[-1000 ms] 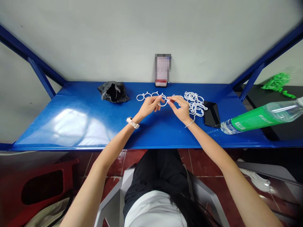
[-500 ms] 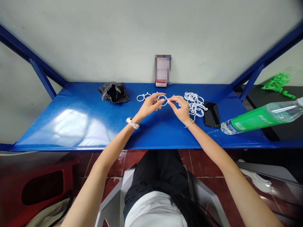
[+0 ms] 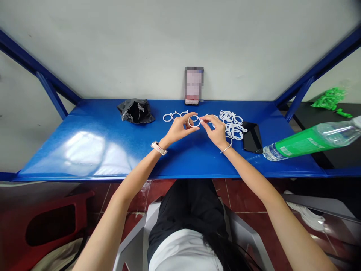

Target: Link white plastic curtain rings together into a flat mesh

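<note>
A white plastic ring [image 3: 189, 122] is held upright above the blue table, between both hands. My left hand [image 3: 180, 127] curves around it from the left, thumb at the lower edge and forefinger at the upper edge. On the other side my right hand [image 3: 216, 130] pinches the small knob at the ring's right edge between thumb and fingertips; the fingers partly hide that knob. Several similar rings lie in a row [image 3: 167, 117] behind my left hand. A tangled pile of white rings [image 3: 234, 130] lies just right of my right hand.
A torn black plastic bag [image 3: 137, 111] sits at the back left of the blue table [image 3: 113, 150]. One phone [image 3: 194, 86] leans on the wall, another dark phone [image 3: 252, 138] lies right of the pile. A green-labelled bottle [image 3: 304, 143] stands at the right.
My left hand has opened its pinch at the ring's side, and its thumb has moved down to the lower edge. My right hand keeps its pinch almost unmoved.
</note>
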A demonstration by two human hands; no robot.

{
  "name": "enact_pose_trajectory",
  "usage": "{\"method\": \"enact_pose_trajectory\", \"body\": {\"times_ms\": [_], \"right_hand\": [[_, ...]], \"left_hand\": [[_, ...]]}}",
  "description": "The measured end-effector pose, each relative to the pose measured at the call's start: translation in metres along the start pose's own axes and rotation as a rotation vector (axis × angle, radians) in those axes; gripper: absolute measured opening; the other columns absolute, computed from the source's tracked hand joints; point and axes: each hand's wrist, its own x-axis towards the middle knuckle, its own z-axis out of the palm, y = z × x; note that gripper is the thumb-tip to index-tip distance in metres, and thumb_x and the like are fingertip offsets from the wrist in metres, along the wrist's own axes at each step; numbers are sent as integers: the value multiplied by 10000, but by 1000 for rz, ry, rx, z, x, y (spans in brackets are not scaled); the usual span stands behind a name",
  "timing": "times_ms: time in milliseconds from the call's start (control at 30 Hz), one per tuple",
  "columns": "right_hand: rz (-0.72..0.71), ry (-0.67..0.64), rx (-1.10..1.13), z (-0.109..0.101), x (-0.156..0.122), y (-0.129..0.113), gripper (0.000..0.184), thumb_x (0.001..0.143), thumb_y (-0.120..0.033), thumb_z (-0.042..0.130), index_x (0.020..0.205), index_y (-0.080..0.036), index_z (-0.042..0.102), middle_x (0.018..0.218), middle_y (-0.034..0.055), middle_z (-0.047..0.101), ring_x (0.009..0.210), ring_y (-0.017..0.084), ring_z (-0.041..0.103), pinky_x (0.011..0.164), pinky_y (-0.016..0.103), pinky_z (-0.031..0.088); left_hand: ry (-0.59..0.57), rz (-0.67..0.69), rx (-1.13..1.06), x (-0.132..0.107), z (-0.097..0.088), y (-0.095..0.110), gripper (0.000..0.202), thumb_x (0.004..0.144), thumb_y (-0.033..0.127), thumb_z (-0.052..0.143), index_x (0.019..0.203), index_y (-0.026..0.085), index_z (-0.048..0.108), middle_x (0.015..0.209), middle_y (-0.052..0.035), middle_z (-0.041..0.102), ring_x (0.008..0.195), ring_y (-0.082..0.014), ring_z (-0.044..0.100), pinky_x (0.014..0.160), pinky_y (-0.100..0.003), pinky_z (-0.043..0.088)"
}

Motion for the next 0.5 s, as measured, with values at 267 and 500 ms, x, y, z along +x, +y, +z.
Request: {"method": "enact_pose_trajectory", "body": {"times_ms": [267,500], "right_hand": [[5,8,17,1,-1,0,185,991,-357,583,967,-226,712,924,55,768,815,186,707,757,336,585],[12,16,20,1,-2,1,185,990,-360,579,940,-232,703,910,56,760,826,198,708,755,352,584]], "left_hand": [[23,24,-14,0,3,1,654,802,630,729,1236,155,611,746,-14,646,626,-122,566,653,-257,499],[26,38,0,0,3,2,644,790,656,724,1205,176,616,725,-4,642,614,-124,559,639,-255,491]]}}
